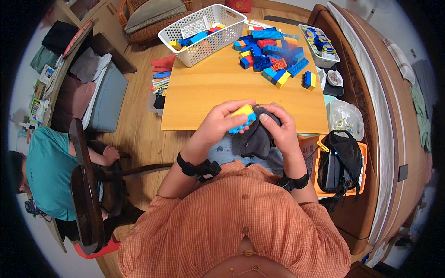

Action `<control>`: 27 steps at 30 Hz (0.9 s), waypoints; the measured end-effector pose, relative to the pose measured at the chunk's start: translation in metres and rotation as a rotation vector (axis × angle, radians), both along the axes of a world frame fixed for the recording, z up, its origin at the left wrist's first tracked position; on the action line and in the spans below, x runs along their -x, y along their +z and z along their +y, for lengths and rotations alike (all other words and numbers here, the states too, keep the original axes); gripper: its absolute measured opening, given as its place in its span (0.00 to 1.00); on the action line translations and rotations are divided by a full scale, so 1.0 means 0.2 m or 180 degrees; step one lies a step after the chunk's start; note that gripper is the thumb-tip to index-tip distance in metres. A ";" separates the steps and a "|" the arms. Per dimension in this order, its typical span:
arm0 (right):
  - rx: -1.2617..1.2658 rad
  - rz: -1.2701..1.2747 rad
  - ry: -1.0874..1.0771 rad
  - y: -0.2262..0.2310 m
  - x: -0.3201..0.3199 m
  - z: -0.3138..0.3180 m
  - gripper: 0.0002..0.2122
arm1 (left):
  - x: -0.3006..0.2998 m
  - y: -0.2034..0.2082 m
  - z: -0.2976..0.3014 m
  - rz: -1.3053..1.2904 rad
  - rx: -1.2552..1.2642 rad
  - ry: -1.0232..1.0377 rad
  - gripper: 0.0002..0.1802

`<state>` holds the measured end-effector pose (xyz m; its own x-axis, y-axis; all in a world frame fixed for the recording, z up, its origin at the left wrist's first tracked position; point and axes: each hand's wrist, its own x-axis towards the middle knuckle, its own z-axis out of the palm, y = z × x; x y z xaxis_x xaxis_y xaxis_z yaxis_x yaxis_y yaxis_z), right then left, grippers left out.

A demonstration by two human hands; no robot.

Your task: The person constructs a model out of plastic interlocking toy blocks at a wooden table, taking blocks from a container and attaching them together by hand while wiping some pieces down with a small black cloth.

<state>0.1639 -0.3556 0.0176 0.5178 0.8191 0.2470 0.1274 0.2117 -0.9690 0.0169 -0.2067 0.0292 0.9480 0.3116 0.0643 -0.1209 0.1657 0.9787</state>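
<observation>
My left hand (pixel 221 121) is closed around a toy building block (pixel 243 116), yellow on one side and light blue with studs on the other. Just right of it, my right hand (pixel 280 123) grips a dark grey cloth (pixel 257 139), its thumb pressed on top. The cloth touches the block's right side and hangs down over my lap. Both hands are at the near edge of the wooden table (pixel 204 102). A pile of loose blocks (pixel 273 53), mostly blue with some red and yellow, lies on the table's far right part. One blue and yellow block (pixel 308 80) stands apart from it.
A white perforated basket (pixel 199 53) with blocks inside stands at the table's far left. Right of the table are a grey basket (pixel 324 58), a clear plastic bag (pixel 345 118) and an orange crate (pixel 317 178) with a black mesh bag. A person (pixel 51 171) sits at the left.
</observation>
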 end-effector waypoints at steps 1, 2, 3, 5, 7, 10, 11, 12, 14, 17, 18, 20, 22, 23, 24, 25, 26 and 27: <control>0.0011 -0.0180 -0.0061 0.00 -0.01 0.00 0.10 | 0.00 0.00 -0.01 -0.0131 0.0583 -0.0022 0.28; 0.0019 -0.0366 -0.0120 0.01 -0.01 -0.01 0.11 | -0.01 0.01 -0.02 -0.0268 0.1164 -0.0041 0.28; -0.0042 -0.0255 -0.0182 0.01 0.00 -0.01 0.11 | -0.02 -0.01 -0.03 -0.0280 0.0988 0.0032 0.28; -0.0150 0.0031 -0.0249 0.00 0.04 0.00 0.12 | -0.05 -0.05 -0.04 -0.0365 0.1262 -0.0005 0.28; -0.0262 0.0319 -0.0301 0.00 0.08 0.00 0.12 | -0.08 -0.06 -0.08 -0.0451 0.1530 -0.0030 0.27; -0.0044 -0.0023 -0.0316 -0.01 0.12 0.00 0.13 | -0.14 -0.03 -0.17 -0.0088 0.1005 0.1129 0.27; 0.0027 0.0070 -0.0228 -0.02 0.13 0.00 0.13 | -0.19 -0.04 -0.18 -0.0307 0.1000 0.1388 0.27; 0.0096 0.0166 -0.0119 -0.03 0.13 -0.01 0.12 | -0.20 -0.06 -0.17 -0.0530 0.0988 0.1664 0.27; 0.0128 0.0084 0.0074 -0.05 0.12 -0.01 0.12 | -0.21 -0.09 -0.13 -0.0500 0.0824 0.1638 0.25; 0.0196 -0.0011 0.0284 -0.07 0.13 0.00 0.11 | -0.23 -0.07 -0.13 -0.0135 0.0072 0.1782 0.21; 0.0160 -0.0056 0.0229 -0.09 0.11 0.00 0.11 | -0.24 -0.09 -0.10 -0.0138 0.0042 0.1795 0.21; 0.0080 0.0340 0.0068 -0.10 0.09 0.00 0.11 | -0.26 -0.17 -0.03 -0.0272 -0.0246 0.1844 0.20; 0.0040 0.0814 -0.0293 -0.12 0.04 0.01 0.11 | -0.27 -0.14 0.12 -0.0201 -0.0127 0.1792 0.21; 0.0059 0.0965 -0.0397 -0.17 0.00 0.01 0.11 | -0.29 -0.12 0.20 -0.0265 -0.0408 0.2041 0.22; 0.0079 0.1116 -0.0505 -0.22 -0.04 0.01 0.11 | -0.31 -0.09 0.29 -0.0331 -0.0691 0.2282 0.22; 0.0077 0.1202 -0.0504 -0.23 -0.06 0.02 0.11 | -0.32 -0.08 0.44 -0.0222 -0.1133 0.2627 0.23; 0.0071 0.1218 -0.0499 -0.26 -0.08 0.04 0.11 | -0.33 -0.10 0.60 -0.0108 -0.1571 0.2961 0.23; 0.0019 0.1235 -0.0562 -0.32 -0.09 0.06 0.10 | -0.32 -0.10 0.76 -0.0326 -0.1812 0.3103 0.24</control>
